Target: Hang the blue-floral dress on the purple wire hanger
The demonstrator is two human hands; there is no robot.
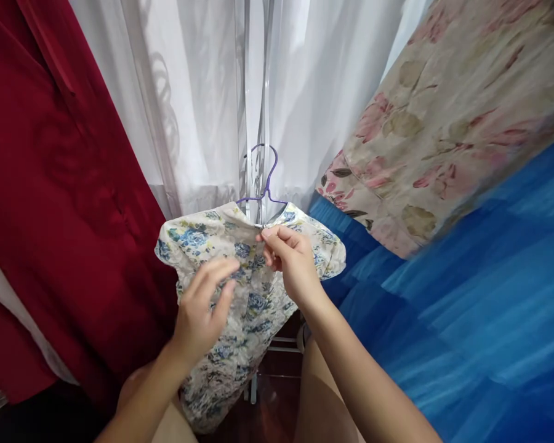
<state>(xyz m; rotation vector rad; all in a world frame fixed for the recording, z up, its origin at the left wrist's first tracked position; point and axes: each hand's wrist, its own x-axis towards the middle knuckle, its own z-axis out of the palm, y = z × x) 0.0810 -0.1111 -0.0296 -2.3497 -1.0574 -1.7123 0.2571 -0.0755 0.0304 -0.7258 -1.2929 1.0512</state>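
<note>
R hand (295,255) is pinching the neckline of a white-&-blue floral garment (258,307) nr its centre, thumb against fingers, while L hand (203,304) is spreading loosely over the front, thumb & fingers apart, contact w/ the cloth unclear. The garment is hanging on a purple hanger (268,183), hook showing above the neck opening, w/ white drapes (203,117) hanging behind. Red fabric (74,184) is hanging on the L side, a pink-floral cloth (434,135) is filling the upper R, & blue fabric (466,314) is showing below it.
</note>
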